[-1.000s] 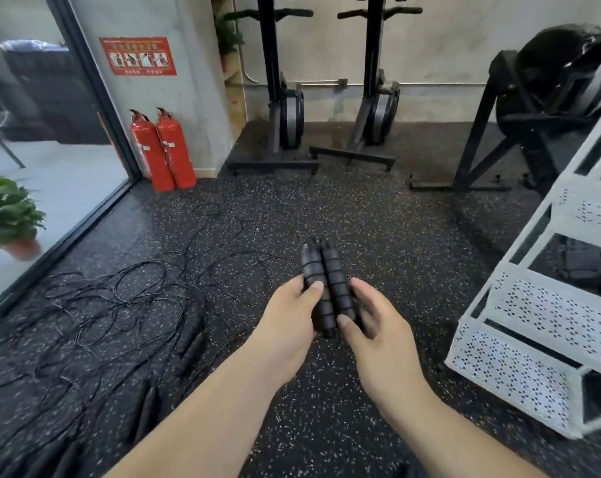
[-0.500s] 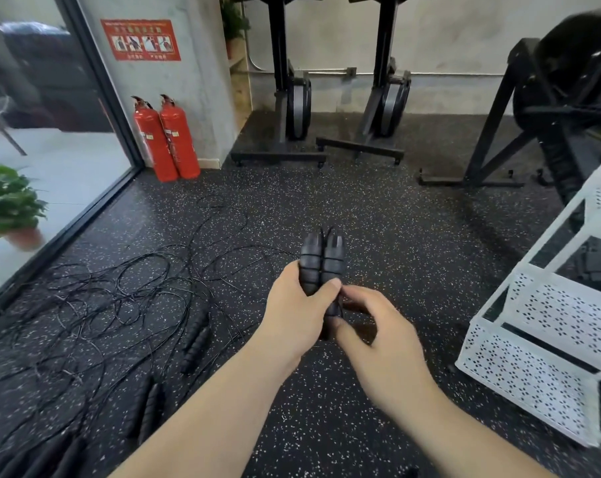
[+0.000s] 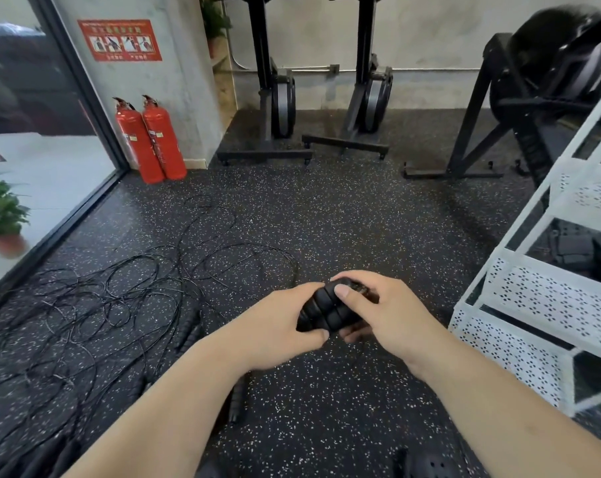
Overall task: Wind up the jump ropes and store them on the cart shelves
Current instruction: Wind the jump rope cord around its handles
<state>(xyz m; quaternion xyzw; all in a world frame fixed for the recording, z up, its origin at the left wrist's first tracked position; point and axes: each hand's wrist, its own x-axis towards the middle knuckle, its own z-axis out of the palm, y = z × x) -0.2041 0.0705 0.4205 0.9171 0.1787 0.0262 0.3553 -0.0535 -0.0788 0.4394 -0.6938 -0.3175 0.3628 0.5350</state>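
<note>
Two black ribbed jump rope handles [image 3: 321, 310] lie side by side, tilted, between both hands above the floor. My left hand [image 3: 275, 331] grips their lower end from the left. My right hand [image 3: 382, 312] holds their upper end, thumb pressed on top. Several loose black jump ropes [image 3: 95, 305] lie tangled on the speckled floor to the left, with more handles [image 3: 188, 334] among them. The white perforated cart [image 3: 547, 298] stands at the right, its shelves slanting in view.
Two red fire extinguishers [image 3: 150, 139] stand by the wall corner. Black exercise machines [image 3: 282, 98] line the back wall and right side. A glass wall and a potted plant [image 3: 2, 215] are at the left. Dark weights sit on a cart shelf [image 3: 575, 248].
The handles have tipped from upright to lying slanted between my hands. My right hand moved up over their top end, and both hands shifted right toward the cart.
</note>
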